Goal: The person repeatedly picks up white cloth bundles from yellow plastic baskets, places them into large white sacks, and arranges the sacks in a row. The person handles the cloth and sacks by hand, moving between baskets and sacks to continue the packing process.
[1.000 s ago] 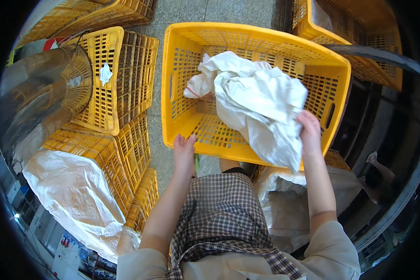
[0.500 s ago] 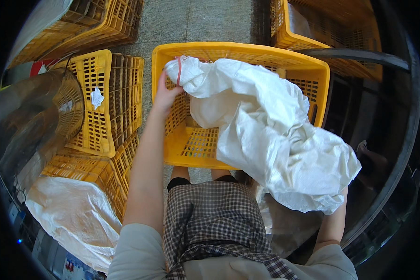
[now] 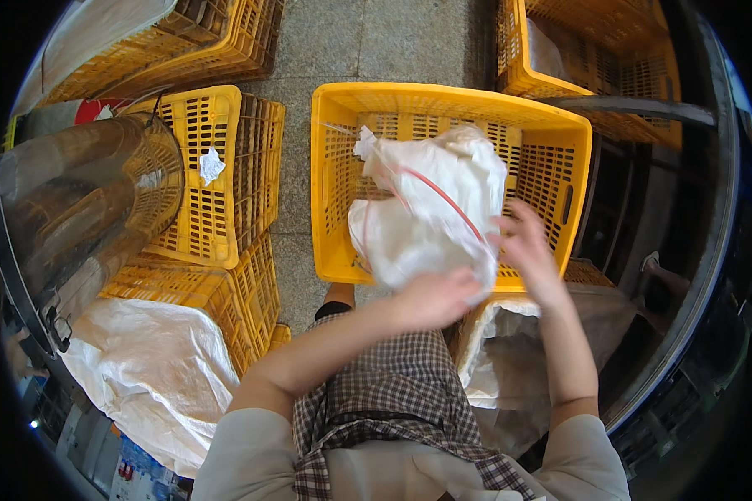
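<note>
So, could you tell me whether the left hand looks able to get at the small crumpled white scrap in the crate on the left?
Probably not without letting go: the left hand is crossed over at the white cloth in the middle yellow crate. The white scrap lies unobstructed in the left crate, so nothing blocks the way.

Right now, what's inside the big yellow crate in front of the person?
A bundled white cloth with a red cord fills the yellow crate. The left hand and right hand touch it. The cloth hides the crate's floor beneath it.
</note>
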A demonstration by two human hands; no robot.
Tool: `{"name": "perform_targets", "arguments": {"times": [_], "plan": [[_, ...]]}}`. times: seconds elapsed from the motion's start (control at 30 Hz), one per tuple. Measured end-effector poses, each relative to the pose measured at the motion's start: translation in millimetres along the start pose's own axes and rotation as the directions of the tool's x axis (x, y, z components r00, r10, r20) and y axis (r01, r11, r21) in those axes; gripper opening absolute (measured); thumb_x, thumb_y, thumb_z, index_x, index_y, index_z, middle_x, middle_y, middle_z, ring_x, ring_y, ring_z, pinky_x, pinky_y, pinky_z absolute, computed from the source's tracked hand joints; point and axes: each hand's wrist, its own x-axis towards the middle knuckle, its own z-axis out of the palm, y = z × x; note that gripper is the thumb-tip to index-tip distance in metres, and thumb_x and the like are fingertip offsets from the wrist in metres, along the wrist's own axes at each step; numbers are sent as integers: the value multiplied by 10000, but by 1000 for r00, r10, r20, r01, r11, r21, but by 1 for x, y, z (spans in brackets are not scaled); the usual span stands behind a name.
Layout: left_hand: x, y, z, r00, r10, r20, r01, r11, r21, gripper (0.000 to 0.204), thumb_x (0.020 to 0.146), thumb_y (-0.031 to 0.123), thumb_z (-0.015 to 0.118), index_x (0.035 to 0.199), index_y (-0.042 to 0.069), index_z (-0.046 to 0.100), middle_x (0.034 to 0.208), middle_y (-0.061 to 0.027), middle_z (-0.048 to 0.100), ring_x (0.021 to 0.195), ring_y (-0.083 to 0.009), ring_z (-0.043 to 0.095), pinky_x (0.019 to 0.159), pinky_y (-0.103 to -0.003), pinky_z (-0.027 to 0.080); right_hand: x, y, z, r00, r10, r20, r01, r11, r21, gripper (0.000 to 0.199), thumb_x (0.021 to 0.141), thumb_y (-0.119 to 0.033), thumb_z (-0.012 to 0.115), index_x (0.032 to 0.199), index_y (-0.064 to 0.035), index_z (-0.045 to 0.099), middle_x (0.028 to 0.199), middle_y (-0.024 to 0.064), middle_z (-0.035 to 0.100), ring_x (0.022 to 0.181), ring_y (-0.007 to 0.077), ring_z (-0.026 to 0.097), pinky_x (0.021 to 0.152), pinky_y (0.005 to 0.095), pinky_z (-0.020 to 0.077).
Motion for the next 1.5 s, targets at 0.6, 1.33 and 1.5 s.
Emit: {"name": "perform_targets", "arguments": {"times": [0.6, 1.33, 1.5], "plan": [[-84, -135, 92, 629, -751, -200, 668, 654, -355, 313, 813, 81, 559, 1110, 5, 500, 986, -147, 607, 887, -238, 609, 764, -322, 489, -82, 142, 8, 885, 463, -39, 34, -148, -988, 869, 679, -442, 705, 1398, -173, 296, 1277, 163, 407, 1177, 328, 432, 936, 565, 309], [-42, -175, 41, 436, -508, -743, 627, 763, -154, 475, 837, 98, 590, 1270, 7, 417, 1195, -174, 525, 998, -261, 552, 851, -338, 453, -58, 79, -44, 990, -96, -100, 51, 923, -381, 68, 773, 52, 470, 807, -3, 492, 790, 50, 494, 766, 146, 482, 711, 235, 388], [13, -198, 16, 698, -378, -608, 547, 830, 111, 554, 781, 94, 610, 1295, 53, 407, 1274, -217, 471, 1167, -348, 464, 967, -418, 388, -106, 24, -34, 935, -192, -299, 161, 979, -125, 121, 763, 84, 402, 723, -25, 436, 773, 41, 486, 699, 105, 427, 675, 213, 362]]}}
